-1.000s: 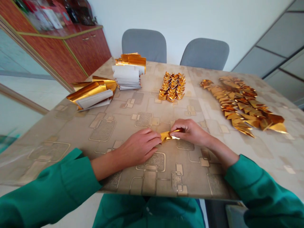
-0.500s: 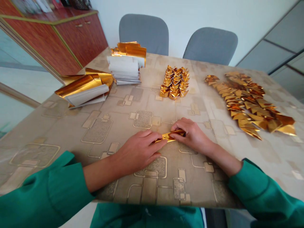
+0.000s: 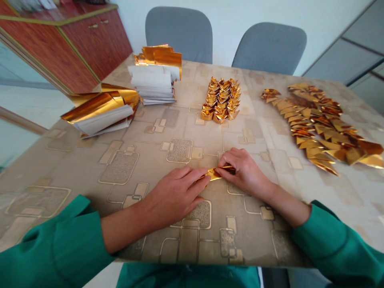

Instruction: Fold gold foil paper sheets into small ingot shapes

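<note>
My left hand point(image 3: 175, 196) and my right hand point(image 3: 243, 170) meet near the table's front, pinching a narrow folded strip of gold foil paper point(image 3: 217, 173) between their fingertips. The strip's middle shows between my fingers, and its far end lies under my right fingers. Farther off, a neat block of folded gold foil ingots point(image 3: 220, 100) stands straight ahead of my hands. To the right lies a long heap of folded gold foil pieces point(image 3: 312, 128). Both of my sleeves are green.
Two stacks of white-backed gold foil sheets point(image 3: 154, 76) point(image 3: 102, 110) lie at the back left of the patterned beige table cover point(image 3: 75, 168). Behind the table stand two grey chairs point(image 3: 178, 34) point(image 3: 270, 48). A red-brown wooden cabinet point(image 3: 81, 48) stands at the left.
The whole scene has shifted up in view as my head tilted down. My hands stay together on the strip, which now looks flatter and narrower than a second ago.
</note>
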### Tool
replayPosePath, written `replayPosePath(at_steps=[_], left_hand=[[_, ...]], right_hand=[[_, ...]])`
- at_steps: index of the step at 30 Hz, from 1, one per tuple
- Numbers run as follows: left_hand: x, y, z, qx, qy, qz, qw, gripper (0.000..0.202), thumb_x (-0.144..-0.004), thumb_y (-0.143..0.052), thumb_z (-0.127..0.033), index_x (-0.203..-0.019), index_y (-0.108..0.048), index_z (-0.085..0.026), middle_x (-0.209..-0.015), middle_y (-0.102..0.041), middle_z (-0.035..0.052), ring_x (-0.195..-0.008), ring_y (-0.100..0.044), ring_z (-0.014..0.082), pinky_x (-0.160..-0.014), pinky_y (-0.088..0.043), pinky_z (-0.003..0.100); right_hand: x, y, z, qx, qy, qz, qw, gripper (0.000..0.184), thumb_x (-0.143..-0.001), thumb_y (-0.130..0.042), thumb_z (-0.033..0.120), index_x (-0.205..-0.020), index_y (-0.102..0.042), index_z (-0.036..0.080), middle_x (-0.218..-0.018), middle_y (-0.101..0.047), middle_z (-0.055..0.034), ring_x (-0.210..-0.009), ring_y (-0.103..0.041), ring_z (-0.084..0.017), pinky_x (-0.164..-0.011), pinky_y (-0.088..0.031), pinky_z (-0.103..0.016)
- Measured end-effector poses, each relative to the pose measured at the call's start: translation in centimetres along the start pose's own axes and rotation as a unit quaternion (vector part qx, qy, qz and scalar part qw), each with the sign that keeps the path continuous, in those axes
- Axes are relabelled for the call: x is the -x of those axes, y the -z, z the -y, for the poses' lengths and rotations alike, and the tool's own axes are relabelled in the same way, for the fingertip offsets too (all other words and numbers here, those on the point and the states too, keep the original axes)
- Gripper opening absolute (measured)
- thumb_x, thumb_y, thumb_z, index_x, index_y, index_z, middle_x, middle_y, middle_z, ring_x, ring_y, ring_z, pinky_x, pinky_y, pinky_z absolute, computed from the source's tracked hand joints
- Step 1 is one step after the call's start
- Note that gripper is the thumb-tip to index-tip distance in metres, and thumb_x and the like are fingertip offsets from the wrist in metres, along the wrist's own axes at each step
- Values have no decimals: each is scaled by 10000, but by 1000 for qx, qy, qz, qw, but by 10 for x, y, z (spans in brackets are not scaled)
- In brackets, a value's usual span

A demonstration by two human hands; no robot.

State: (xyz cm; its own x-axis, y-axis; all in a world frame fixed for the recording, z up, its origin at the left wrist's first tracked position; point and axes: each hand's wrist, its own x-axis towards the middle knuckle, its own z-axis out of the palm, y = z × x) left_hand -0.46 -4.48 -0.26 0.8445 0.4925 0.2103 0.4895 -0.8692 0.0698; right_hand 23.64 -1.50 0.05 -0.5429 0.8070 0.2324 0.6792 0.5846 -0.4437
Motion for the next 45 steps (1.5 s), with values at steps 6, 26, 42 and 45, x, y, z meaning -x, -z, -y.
replayPosePath(at_steps=[6,26,42,45], left_hand=[[0,-5,0,3,-3,49,999,455,-1005,-397,-372,-1367,-479,-110,-1492,-460,117,-1157,-537,259,-938,-406,437],[-5,2,1,-29,-19,36,999,420,-986,-430,-326,-1351,-530,-145,-1406,-553,105,-1044,-547,257,-879,-408,419],[-3,6,4,-45,-33,35,998,486,-944,-534,-391,-1378,-507,-173,-1425,-537,104,-1103,-525,265,-915,-402,403],[-2,7,8,-41,-38,40,998,517,-940,-534,-428,-1394,-487,-184,-1457,-508,94,-1106,-514,257,-913,-402,399]], right_hand=[[-1,1,4,83,6,-15,996,75,-842,-657,208,-824,-588,185,-825,-621,-33,-826,-518,-196,-730,-309,-312],[0,-7,20,136,-141,-1,981,91,-925,-569,275,-918,-546,187,-817,-661,-35,-803,-604,-211,-727,-340,-320],[16,-10,23,215,-93,-12,972,308,-929,-547,462,-1017,-581,169,-982,-629,-112,-921,-542,-269,-801,-361,-366],[21,-10,22,187,-94,-12,978,358,-936,-531,484,-1085,-576,162,-1024,-611,-112,-953,-528,-264,-833,-368,-372]])
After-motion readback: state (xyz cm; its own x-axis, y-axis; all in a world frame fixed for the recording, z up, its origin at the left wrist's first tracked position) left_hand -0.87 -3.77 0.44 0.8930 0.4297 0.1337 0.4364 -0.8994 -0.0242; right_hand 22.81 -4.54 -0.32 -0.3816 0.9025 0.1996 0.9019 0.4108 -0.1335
